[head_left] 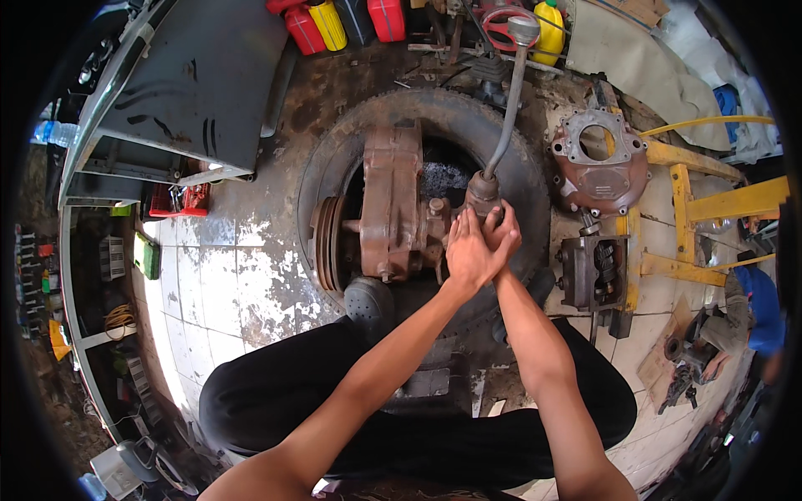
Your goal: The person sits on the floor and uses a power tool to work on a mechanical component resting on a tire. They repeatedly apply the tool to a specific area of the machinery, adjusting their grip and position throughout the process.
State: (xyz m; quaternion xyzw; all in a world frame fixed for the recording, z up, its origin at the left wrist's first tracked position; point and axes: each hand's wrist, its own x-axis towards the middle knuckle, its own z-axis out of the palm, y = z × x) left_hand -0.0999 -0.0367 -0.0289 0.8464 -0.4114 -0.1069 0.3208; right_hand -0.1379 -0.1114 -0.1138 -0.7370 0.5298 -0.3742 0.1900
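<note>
1. Mechanic's workshop.
2. Brown gearbox (393,200) on a big tyre (332,159).
3. Loose metal casing (606,184) near yellow steel frame (682,209).
4. Stained, worn tile floor (271,288).
5. Red tray (181,211), plastic jugs (387,18), grey metal cabinet (196,83) nearby.

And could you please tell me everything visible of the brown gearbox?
The brown gearbox looks like grimy cast metal: a blocky housing, a grooved pulley at left and a long grey lever at right. It lies over a black tyre. The left grip overlaps the right grip at its right end, apparently touching it.
</note>
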